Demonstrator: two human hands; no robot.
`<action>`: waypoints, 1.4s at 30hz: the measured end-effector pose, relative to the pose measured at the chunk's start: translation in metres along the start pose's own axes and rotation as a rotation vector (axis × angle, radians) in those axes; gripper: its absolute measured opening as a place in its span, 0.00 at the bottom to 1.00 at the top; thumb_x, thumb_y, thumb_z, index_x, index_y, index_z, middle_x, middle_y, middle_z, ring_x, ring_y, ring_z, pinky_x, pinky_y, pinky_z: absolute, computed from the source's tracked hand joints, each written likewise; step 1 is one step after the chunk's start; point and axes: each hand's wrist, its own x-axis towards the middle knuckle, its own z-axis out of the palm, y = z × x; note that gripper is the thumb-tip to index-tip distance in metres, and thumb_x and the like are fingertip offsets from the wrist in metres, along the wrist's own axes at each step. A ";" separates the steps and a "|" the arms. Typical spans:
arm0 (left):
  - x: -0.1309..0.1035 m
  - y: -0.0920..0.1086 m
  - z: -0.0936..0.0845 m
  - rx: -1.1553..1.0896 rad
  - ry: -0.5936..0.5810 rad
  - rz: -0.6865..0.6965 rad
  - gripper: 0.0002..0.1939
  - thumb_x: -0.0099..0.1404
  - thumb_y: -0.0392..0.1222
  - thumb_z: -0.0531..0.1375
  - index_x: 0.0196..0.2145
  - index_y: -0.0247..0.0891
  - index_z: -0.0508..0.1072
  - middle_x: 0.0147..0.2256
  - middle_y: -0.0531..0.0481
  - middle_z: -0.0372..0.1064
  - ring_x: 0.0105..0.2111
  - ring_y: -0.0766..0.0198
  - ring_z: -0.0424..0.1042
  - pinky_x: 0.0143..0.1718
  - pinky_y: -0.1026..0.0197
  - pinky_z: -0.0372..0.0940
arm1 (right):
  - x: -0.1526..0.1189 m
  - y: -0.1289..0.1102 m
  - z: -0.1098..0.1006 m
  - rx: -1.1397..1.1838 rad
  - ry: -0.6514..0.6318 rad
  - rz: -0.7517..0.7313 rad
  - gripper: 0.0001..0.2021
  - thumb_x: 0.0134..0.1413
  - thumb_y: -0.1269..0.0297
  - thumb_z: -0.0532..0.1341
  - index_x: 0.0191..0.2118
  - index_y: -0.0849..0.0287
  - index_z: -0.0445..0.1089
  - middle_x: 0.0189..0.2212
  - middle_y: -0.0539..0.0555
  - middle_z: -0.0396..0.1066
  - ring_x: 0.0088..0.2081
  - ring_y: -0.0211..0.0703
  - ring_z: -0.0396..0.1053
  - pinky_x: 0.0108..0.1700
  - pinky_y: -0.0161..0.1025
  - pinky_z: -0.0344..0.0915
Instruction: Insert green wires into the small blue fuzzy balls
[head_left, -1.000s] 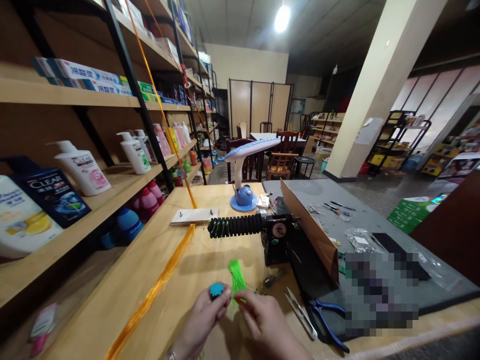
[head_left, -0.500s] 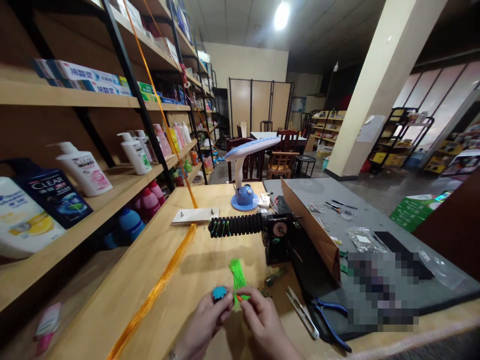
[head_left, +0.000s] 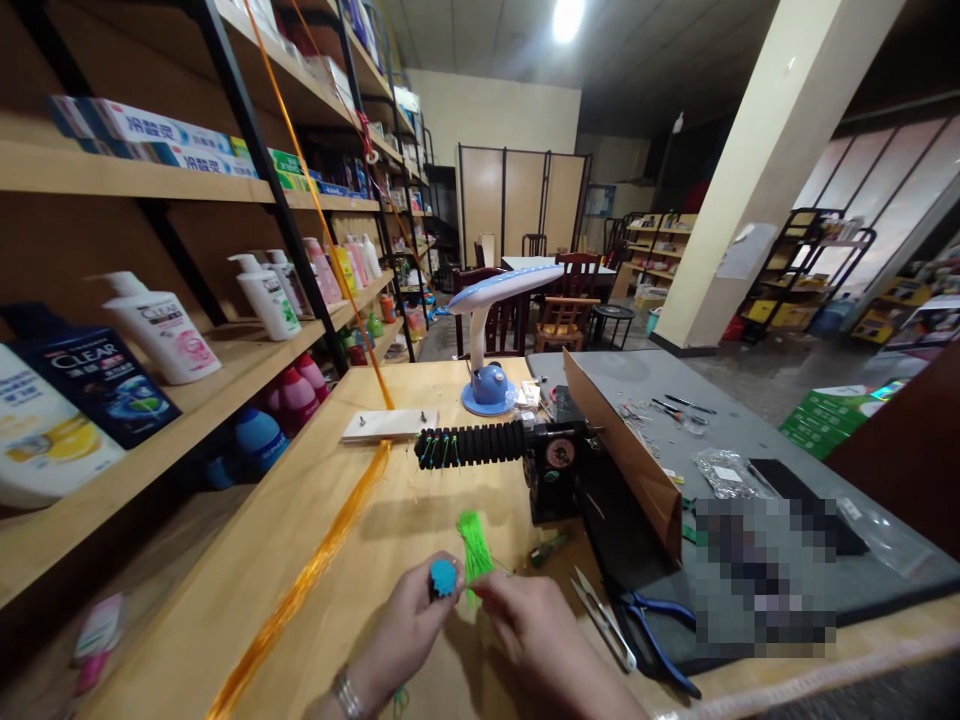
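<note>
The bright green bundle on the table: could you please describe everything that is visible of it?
The green bundle looks like many thin, thread-like strands gathered lengthwise. It lies on the wooden table, stretching away from the person, its near end partly hidden by the right hand. Whether that hand touches it cannot be told.

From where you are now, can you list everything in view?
Table: one, light wood, foreground
Blue-topped piece: one, blue, front centre
Strands: one bundle, green, just right of it
Thread: one hank, orange, table's left
Ridged roller: one, black, mid-table
Lamp: one, blue-white, table's far end
Snips: one, silver, front right
Pliers: one, blue-handled, right of snips
Mat: one, grey, right
Bottles: many, mixed, left shelves
Chairs: several, brown, background
Pillar: one, cream, right
Left hand: one, bare, holding blue-topped piece
Right hand: one, bare, near strands
</note>
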 end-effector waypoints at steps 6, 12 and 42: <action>-0.009 -0.001 0.007 0.236 0.095 0.105 0.01 0.56 0.40 0.64 0.29 0.44 0.76 0.29 0.47 0.74 0.31 0.52 0.72 0.34 0.59 0.63 | 0.001 -0.001 0.019 -0.129 0.089 0.102 0.11 0.62 0.70 0.52 0.42 0.53 0.72 0.29 0.52 0.80 0.29 0.43 0.76 0.28 0.31 0.57; -0.013 -0.004 0.020 0.102 0.208 0.071 0.09 0.56 0.49 0.65 0.26 0.42 0.73 0.24 0.50 0.71 0.27 0.56 0.69 0.30 0.60 0.63 | -0.003 0.008 0.046 -0.097 0.235 0.121 0.12 0.67 0.64 0.49 0.37 0.55 0.69 0.25 0.52 0.77 0.25 0.44 0.76 0.25 0.34 0.54; -0.018 -0.013 0.020 -0.087 0.027 -0.093 0.20 0.58 0.61 0.64 0.29 0.39 0.71 0.20 0.58 0.63 0.15 0.71 0.54 0.16 0.67 0.50 | -0.017 0.017 0.041 0.630 0.187 0.269 0.17 0.63 0.50 0.55 0.32 0.59 0.69 0.19 0.45 0.60 0.21 0.35 0.56 0.24 0.31 0.50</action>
